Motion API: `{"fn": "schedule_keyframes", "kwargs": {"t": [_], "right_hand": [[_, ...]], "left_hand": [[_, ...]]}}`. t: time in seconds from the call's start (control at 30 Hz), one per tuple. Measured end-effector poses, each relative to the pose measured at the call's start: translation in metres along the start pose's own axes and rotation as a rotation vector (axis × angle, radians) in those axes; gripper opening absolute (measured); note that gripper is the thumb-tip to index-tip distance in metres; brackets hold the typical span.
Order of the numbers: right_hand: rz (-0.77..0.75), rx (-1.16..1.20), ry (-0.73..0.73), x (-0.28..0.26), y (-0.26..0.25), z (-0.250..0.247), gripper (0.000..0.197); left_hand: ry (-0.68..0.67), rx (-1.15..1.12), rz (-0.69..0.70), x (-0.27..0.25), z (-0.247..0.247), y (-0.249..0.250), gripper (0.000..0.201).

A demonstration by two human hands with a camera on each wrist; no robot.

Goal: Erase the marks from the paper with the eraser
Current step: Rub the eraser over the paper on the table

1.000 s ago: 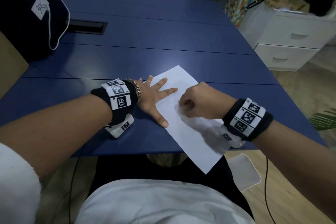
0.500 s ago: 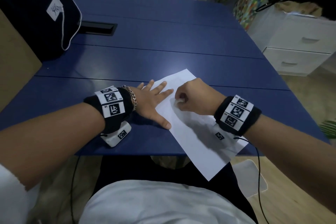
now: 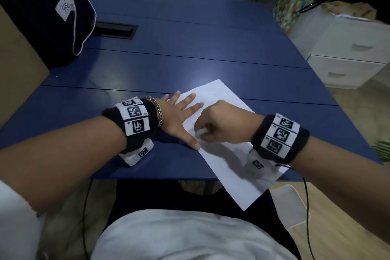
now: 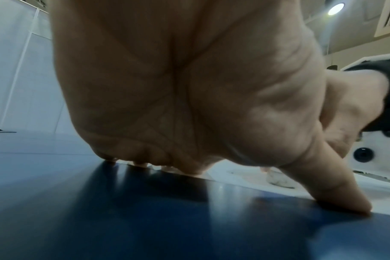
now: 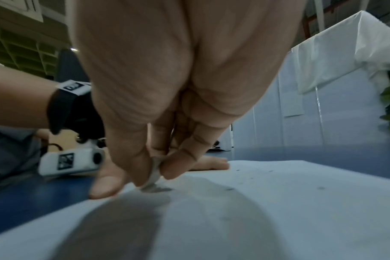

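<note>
A white sheet of paper (image 3: pixel 229 155) lies askew on the blue table (image 3: pixel 190 65), its near corner hanging over the front edge. My left hand (image 3: pixel 179 118) lies flat with fingers spread, pressing the paper's left edge; its thumb (image 4: pixel 330 191) touches down at the paper's border. My right hand (image 3: pixel 219 125) pinches a small white eraser (image 3: pixel 201 132) between thumb and fingers and holds its tip on the paper (image 5: pixel 256 202), close to the left thumb. The eraser (image 5: pixel 154 176) stands tilted on the sheet. A few small dark specks (image 5: pixel 321 187) dot the paper to the right of it.
A dark bag (image 3: pixel 42 10) with white piping stands at the table's far left, beside a black cable slot (image 3: pixel 115 30). A white drawer cabinet (image 3: pixel 348 53) stands off the table's right side. A cardboard box (image 3: pixel 16 74) sits at the left edge.
My right hand with the eraser has slid along the paper toward me and my left thumb. The left hand keeps its flat hold on the paper's edge.
</note>
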State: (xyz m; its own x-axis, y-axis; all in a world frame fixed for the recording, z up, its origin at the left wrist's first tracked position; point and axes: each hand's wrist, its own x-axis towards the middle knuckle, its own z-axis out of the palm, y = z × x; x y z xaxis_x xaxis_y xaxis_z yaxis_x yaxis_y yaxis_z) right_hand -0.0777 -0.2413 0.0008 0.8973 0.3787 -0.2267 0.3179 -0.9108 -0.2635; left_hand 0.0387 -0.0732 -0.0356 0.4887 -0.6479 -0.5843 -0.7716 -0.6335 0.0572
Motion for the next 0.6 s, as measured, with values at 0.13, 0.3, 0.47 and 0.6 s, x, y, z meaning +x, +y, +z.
{"fn": "schedule_keyframes", "kwargs": {"t": [0.13,0.3,0.47,0.6], "right_hand": [[0.080,-0.053,0.123,0.010,0.024,-0.008,0.009],[0.021,-0.002,0.046,0.001,0.008,0.003,0.007],[0.074,0.003,0.112,0.009,0.025,-0.005,0.014],[0.088,0.098,0.064,0.001,0.017,-0.001,0.013]], "left_hand": [[-0.015,-0.002,-0.012,-0.001,-0.002,0.001,0.150],[-0.013,0.013,-0.015,-0.002,-0.002,0.002,0.150],[-0.013,0.010,-0.017,-0.002,-0.002,0.002,0.145],[-0.020,0.020,-0.025,-0.003,-0.003,0.002,0.142]]}}
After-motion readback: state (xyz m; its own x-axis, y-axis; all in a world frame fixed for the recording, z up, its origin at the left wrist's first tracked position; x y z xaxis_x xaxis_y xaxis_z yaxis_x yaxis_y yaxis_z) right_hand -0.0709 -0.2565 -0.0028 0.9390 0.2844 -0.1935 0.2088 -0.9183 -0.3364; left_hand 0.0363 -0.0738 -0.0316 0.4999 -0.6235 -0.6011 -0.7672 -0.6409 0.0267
